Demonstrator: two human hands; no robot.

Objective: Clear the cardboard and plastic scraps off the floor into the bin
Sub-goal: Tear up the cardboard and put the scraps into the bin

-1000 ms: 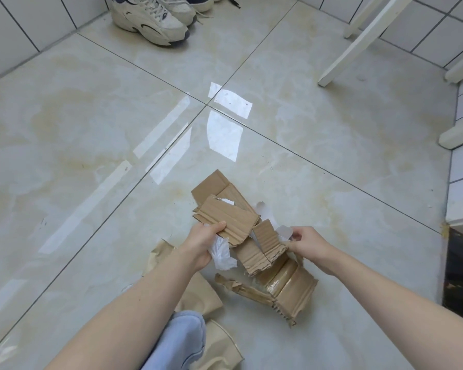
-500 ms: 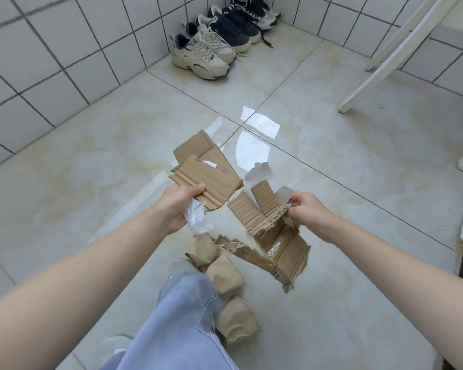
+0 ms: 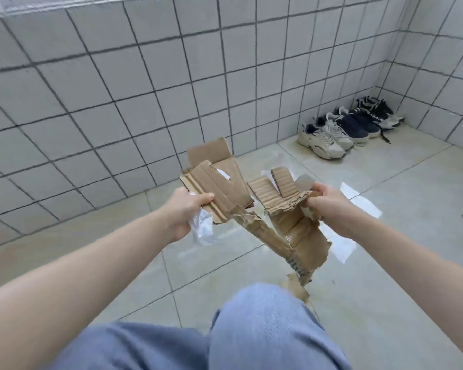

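My left hand (image 3: 186, 209) grips a stack of flat brown cardboard scraps (image 3: 219, 182) with its thumb on top, and a crumpled clear plastic scrap (image 3: 202, 229) hangs from the same fist. My right hand (image 3: 325, 201) grips a second bunch of torn corrugated cardboard (image 3: 292, 217); a long ripped strip dangles from it toward my knee. Small pale plastic or paper bits (image 3: 302, 182) stick out above that bunch. Both loads are held up in the air at chest height. No bin is in view.
A white tiled wall (image 3: 145, 89) runs across the back and meets another at the right corner. Several sneakers (image 3: 340, 132) line the wall at the far right. Glossy beige floor tiles (image 3: 385, 263) lie below. My denim-clad knees (image 3: 251, 329) fill the lower middle.
Both hands have lifted the cardboard and plastic higher off the floor. The view has swung up and left, so the wall now fills the top and the scraps on the floor are out of sight.
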